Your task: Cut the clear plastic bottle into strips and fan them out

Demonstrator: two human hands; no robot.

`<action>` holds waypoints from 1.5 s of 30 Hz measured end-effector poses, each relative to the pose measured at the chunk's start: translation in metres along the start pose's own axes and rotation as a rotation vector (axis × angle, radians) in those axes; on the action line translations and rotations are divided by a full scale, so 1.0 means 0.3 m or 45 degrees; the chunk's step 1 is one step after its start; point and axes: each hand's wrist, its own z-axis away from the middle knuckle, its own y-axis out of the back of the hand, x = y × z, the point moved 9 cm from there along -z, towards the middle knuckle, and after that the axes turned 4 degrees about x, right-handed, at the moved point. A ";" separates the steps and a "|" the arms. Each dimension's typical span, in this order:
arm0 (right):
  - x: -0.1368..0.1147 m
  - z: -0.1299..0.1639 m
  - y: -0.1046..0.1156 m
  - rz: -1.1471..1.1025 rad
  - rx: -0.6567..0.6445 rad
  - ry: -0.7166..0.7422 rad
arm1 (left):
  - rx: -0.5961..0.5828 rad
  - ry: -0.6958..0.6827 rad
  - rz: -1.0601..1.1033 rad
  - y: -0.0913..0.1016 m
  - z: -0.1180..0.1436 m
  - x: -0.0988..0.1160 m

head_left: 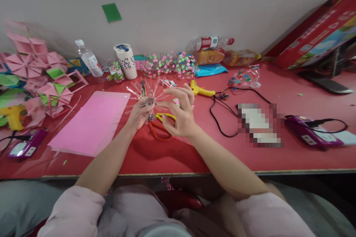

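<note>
My left hand (pixel 139 114) is closed around a clear plastic piece (pixel 150 100) cut into many thin strips that fan outward, like a slit bottle. My right hand (pixel 180 112) is just to the right of it, its fingers apart and curved, with nothing visible in them. Its fingertips come close to the strips; whether they touch cannot be made out. Beneath the hands lies a pair of scissors or pliers with red and yellow handles (pixel 161 135). Small star cutouts (pixel 176 101) lie behind my right hand.
Pink paper sheets (pixel 91 122) lie to the left, beside folded paper shapes (pixel 27 66). A yellow glue gun (pixel 204 89) trails a black cable. Along the wall stand a white tumbler (pixel 126 62), a water bottle (pixel 89 61) and star-covered plastic (pixel 167 64). A purple power strip (pixel 314 133) sits right.
</note>
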 end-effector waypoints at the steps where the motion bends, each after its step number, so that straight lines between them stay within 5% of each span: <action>1: 0.001 -0.001 0.011 -0.016 0.033 -0.008 | -0.010 -0.006 0.002 0.000 -0.001 0.001; 6: 0.023 -0.012 0.053 -0.044 0.188 -0.101 | -0.019 -0.031 -0.051 0.009 -0.007 -0.003; 17: 0.022 -0.005 -0.023 -0.149 0.007 -0.059 | -0.024 0.018 -0.249 -0.007 0.004 -0.025; 22: 0.042 0.008 -0.055 -0.194 -0.112 -0.184 | 0.003 0.025 -0.304 -0.009 0.008 -0.024; 45: 0.024 0.023 -0.063 -0.214 -0.101 -0.163 | -0.035 0.029 -0.302 0.001 0.009 -0.033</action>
